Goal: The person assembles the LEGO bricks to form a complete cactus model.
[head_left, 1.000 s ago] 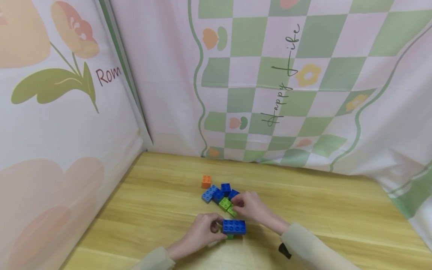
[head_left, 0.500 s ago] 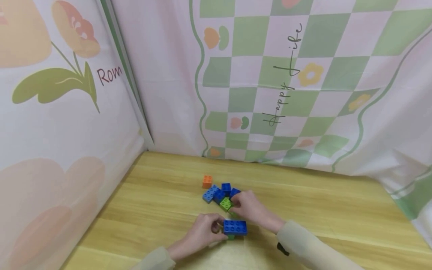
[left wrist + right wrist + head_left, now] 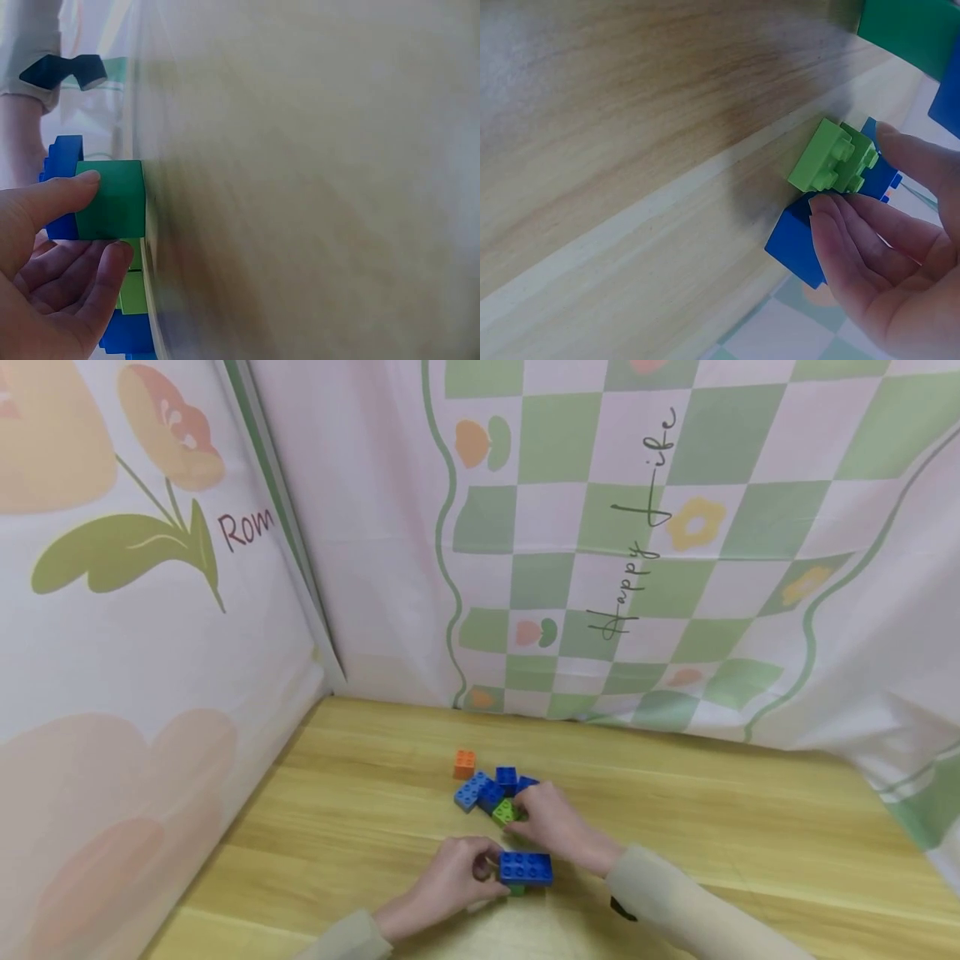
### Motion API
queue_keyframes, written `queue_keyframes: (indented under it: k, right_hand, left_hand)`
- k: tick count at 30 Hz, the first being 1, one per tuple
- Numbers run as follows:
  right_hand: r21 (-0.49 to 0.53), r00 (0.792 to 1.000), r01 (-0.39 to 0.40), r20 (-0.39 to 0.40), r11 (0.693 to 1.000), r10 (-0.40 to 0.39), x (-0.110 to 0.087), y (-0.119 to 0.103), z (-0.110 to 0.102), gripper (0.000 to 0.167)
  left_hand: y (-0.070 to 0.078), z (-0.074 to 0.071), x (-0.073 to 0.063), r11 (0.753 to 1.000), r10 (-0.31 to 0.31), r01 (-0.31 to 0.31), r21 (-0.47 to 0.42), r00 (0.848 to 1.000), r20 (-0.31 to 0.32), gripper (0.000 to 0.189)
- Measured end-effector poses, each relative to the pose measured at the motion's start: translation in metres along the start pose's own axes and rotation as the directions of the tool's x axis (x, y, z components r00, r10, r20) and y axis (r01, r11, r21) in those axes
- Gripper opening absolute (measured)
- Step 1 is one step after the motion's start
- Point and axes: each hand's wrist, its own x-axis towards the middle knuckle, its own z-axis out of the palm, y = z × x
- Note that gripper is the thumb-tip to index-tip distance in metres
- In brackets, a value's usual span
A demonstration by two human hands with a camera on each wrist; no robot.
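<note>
In the head view my left hand [image 3: 450, 881] holds a two-brick stack at the near part of the table. The stack has a blue eight-stud brick [image 3: 526, 867] on top of a green brick [image 3: 112, 202]; the thumb lies on the green side in the left wrist view. My right hand [image 3: 558, 827] hovers around two lime-green bricks, the nearer one [image 3: 817, 154] and the one behind it [image 3: 855, 161]. Thumb and fingers stand apart on either side of them, fingertips close to the nearer brick; contact is unclear. From the head, the right hand hides part of these bricks.
Beyond the lime bricks lie a lighter blue brick [image 3: 471, 792], a dark blue brick [image 3: 491, 795], another [image 3: 506, 778] and a partly covered one [image 3: 528, 782]. An orange brick [image 3: 464, 764] sits farther back. A patterned curtain [image 3: 600, 610] borders the wooden table [image 3: 360, 777].
My right hand has shifted slightly left and nearer, now covering the nearer lime brick in the head view. The left hand and its stack hold nearly still.
</note>
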Motion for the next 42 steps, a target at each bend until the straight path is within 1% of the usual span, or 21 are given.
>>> queue_keyframes:
  k: [12,16,26,37,42]
  right_hand:
    - [-0.056,0.999,-0.023,-0.028,0.998,0.022,0.0002,-0.0025,0.0016,0.014]
    - [-0.073,0.999,-0.026,-0.028,0.997,0.024,0.0008,-0.0035,0.002,0.013]
    - [-0.054,0.999,-0.035,-0.043,0.998,0.033,0.0003,-0.0042,0.0028,0.019]
    - [-0.075,0.998,-0.04,-0.045,0.996,0.037,0.0004,-0.0025,0.0039,0.017]
    - [-0.046,0.999,-0.023,-0.041,0.999,0.021,-0.0007,-0.0038,-0.0011,0.018]
  left_hand:
    - [-0.0003,0.0,0.0002,1.0,-0.021,0.021,-0.008,1.0,0.014,0.032]
    - [0.0005,-0.0009,0.0,1.0,-0.016,0.016,-0.018,1.0,0.016,0.032]
    - [0.0007,-0.0007,-0.0006,1.0,-0.008,0.008,-0.007,1.0,0.011,0.032]
    - [0.0004,0.0002,0.0005,1.0,-0.005,0.005,-0.013,1.0,0.011,0.032]
    - [-0.0017,0.0011,0.0008,1.0,0.002,-0.002,-0.006,1.0,0.001,0.033]
